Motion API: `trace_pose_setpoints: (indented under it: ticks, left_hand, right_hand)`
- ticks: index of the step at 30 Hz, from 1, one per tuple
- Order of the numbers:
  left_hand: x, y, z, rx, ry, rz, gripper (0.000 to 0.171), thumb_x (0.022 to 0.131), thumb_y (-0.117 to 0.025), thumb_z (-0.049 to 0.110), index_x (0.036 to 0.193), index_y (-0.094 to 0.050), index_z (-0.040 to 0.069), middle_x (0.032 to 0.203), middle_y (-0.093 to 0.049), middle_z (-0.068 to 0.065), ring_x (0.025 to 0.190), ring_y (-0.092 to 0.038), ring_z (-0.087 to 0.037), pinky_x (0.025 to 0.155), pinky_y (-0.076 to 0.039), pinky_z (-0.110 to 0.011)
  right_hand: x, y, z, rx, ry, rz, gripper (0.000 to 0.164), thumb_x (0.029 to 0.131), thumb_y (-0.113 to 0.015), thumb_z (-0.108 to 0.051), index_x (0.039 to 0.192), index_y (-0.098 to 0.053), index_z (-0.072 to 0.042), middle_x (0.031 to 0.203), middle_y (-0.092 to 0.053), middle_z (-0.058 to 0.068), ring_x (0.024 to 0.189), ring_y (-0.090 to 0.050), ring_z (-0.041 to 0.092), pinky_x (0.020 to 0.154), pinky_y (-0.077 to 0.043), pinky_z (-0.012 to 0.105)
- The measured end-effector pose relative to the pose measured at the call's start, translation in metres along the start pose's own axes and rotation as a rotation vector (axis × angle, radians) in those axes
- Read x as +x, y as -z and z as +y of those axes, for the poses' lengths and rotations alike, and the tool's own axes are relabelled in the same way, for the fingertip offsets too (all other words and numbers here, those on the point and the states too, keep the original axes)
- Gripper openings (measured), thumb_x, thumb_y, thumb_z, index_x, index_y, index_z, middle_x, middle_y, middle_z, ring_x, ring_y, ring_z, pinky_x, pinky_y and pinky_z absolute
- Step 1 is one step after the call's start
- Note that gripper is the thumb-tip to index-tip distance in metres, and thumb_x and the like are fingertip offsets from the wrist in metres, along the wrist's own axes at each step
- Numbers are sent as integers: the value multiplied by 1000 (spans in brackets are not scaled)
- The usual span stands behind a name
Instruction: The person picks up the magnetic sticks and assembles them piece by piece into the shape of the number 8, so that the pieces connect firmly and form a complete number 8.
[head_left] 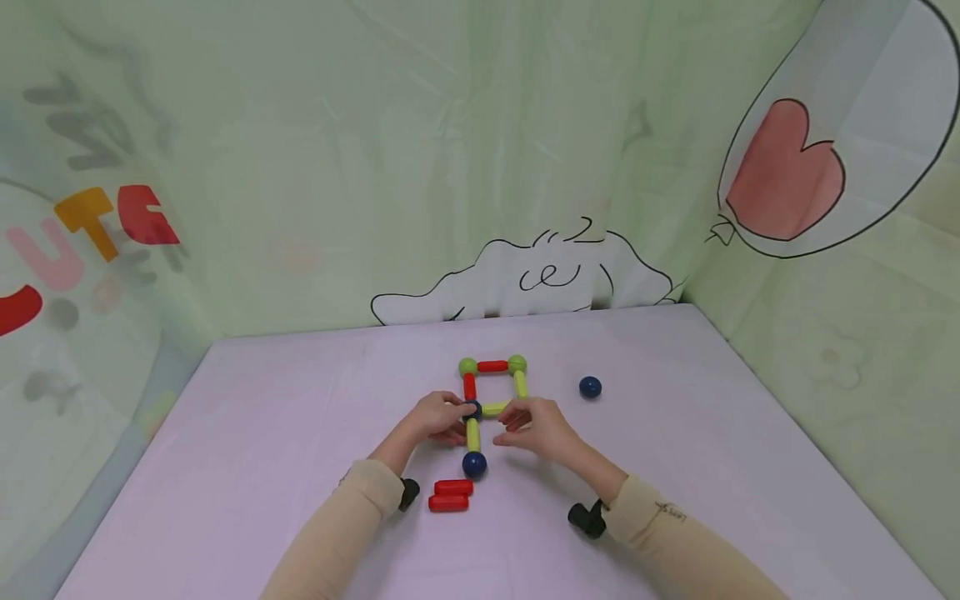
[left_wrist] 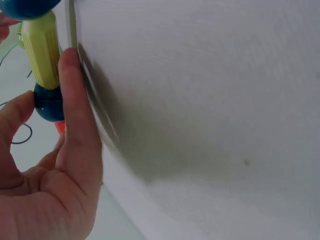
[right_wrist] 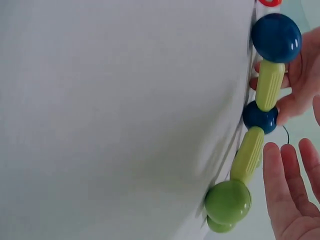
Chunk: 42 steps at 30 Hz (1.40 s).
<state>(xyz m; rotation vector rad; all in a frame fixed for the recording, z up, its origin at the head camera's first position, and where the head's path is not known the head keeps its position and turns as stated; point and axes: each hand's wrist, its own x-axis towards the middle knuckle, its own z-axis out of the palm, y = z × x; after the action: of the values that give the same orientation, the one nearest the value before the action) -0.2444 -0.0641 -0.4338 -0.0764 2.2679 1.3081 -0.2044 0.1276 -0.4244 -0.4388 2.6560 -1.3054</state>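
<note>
A frame of magnetic rods and balls lies on the table, with green balls [head_left: 517, 363] at its far corners and red rods [head_left: 492, 367] on its far and left sides. My left hand [head_left: 435, 417] pinches the blue ball [left_wrist: 50, 104] at the near left corner between thumb and fingers. From that ball a yellow-green rod [head_left: 473, 436] runs toward me to another blue ball [head_left: 474, 464]. My right hand [head_left: 543, 432], holding nothing, has its fingers extended beside the near yellow-green rod [right_wrist: 247, 155]. In the head view it hides the near right corner, where the right wrist view shows a green ball [right_wrist: 228, 202].
Two loose red rods [head_left: 448, 502] lie side by side in front of the structure. A separate blue ball [head_left: 590, 387] sits to the right. The pale table [head_left: 300, 400] meets printed fabric walls [head_left: 300, 167] at its back and sides.
</note>
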Motion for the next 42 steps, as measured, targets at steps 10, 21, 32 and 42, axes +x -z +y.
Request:
trace_pose_setpoints:
  ticks: [10,21,32,42]
  left_hand:
    - [-10,3,-5,147,-64,38,43,90,-57,29,118,-48,-2,76,-65,-7,62,-63,-16,66,-51,-27]
    - [-42,15,-25,313,-171,-33,21,85,-65,23,95,-62,5,76,-60,-2,68,-56,-14,65,-48,-27]
    - [-64,8,-30,425,-303,-73,13,81,-69,16,88,-69,6,77,-60,1,71,-53,-14,63,-48,-25]
    - [-71,1,-32,575,-381,-60,7,78,-71,15,82,-72,9,83,-56,1,78,-49,-14,63,-44,-24]
  right_hand:
    - [11,19,10,-52,6,75,26,75,-75,-12,97,-65,-2,94,-64,8,92,-59,25,78,-50,35]
    - [22,31,26,-85,-57,92,26,75,-75,-12,99,-68,-4,102,-64,9,97,-58,29,79,-49,37]
    - [30,33,33,-100,-81,83,24,75,-75,-10,97,-69,-3,92,-66,8,86,-60,24,72,-50,32]
    - [35,34,43,-121,-135,47,23,76,-74,-13,96,-70,-4,89,-66,4,78,-58,16,63,-49,26]
